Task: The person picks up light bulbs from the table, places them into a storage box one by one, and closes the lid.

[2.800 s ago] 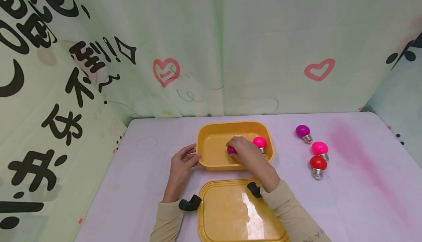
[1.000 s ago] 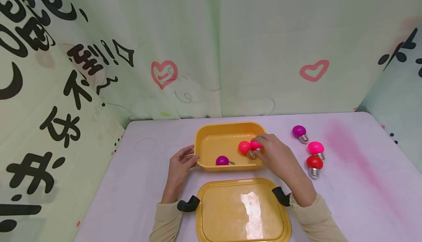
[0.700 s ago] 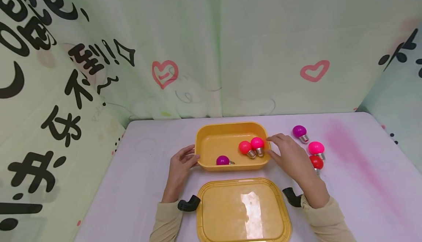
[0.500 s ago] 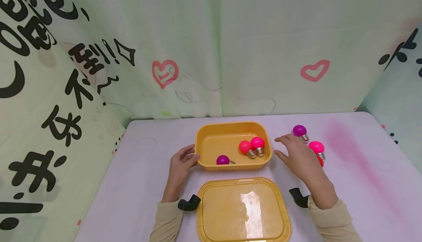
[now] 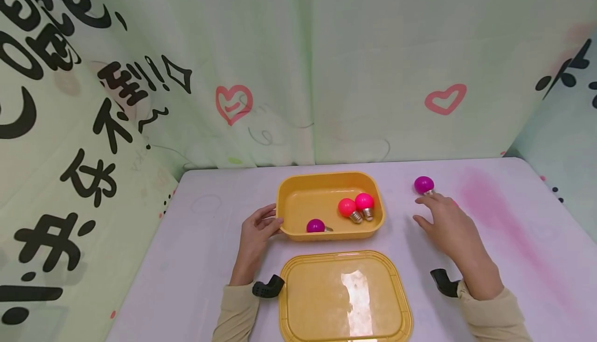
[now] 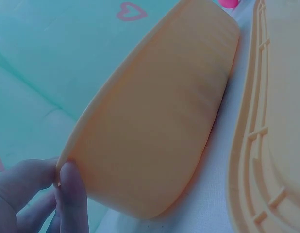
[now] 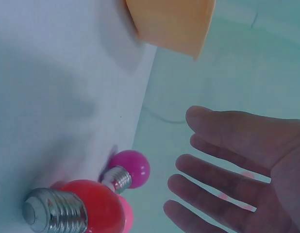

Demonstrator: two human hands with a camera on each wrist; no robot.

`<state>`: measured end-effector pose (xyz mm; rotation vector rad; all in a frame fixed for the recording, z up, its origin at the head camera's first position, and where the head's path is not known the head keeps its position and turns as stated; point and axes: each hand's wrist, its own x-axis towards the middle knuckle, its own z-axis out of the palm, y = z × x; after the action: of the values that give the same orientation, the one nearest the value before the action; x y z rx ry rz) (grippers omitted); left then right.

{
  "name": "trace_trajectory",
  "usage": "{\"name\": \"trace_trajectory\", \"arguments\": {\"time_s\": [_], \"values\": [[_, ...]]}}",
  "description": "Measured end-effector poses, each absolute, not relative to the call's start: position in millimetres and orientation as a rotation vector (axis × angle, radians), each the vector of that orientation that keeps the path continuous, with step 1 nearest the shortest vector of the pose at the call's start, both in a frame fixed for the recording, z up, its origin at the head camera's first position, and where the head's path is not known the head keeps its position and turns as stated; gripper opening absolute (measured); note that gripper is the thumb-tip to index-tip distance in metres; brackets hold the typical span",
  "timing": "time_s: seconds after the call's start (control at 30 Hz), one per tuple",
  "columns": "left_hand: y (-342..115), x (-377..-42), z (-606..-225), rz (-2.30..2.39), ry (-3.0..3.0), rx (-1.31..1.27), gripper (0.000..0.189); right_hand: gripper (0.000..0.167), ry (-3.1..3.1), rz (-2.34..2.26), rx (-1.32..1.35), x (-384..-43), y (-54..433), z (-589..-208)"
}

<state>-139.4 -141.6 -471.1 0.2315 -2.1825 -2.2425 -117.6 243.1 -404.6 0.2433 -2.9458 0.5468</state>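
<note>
My left hand (image 5: 255, 236) pinches the left rim of the yellow plastic box (image 5: 326, 237), as the left wrist view shows thumb and fingers on either side of its edge. Inside the box lie a coral-red bulb (image 5: 346, 207), a pink bulb (image 5: 364, 201) and a purple bulb (image 5: 315, 226). My right hand (image 5: 450, 225) hovers right of the box, fingers spread and holding nothing, beside another purple bulb (image 5: 424, 184). From the head it hides the red bulb (image 7: 99, 206) and most of another pink bulb (image 7: 127, 213), which the right wrist view shows lying with the purple one.
A flat yellow lid (image 5: 322, 295) lies on the table in front of the box. Pale printed curtains (image 5: 373, 62) stand behind the table and at both sides. Each wrist carries a black camera mount (image 5: 268, 286).
My right hand has let go of the pink bulb inside the box, come out over the right rim and moved right over the loose bulbs. The left hand stays at the box's rim.
</note>
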Motion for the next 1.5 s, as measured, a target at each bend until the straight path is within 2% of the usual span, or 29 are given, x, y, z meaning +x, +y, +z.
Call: {"name": "trace_trajectory", "arguments": {"time_s": [0.63, 0.97, 1.5], "values": [[-141.1, -140.1, -471.9, -2.228, -2.189, 0.247, 0.044, 0.044, -3.012, 0.567, 0.084, -108.4, 269.8, -414.8], [-142.2, -140.4, -473.5, -2.237, -2.182, 0.239, 0.044, 0.04, -3.009, 0.541, 0.117, -107.8, 278.6, -418.6], [-142.4, -140.2, -474.1, -2.248, -2.185, 0.23, 0.045, 0.045, -3.097, 0.527, 0.074, -109.0, 282.4, -423.0]]}}
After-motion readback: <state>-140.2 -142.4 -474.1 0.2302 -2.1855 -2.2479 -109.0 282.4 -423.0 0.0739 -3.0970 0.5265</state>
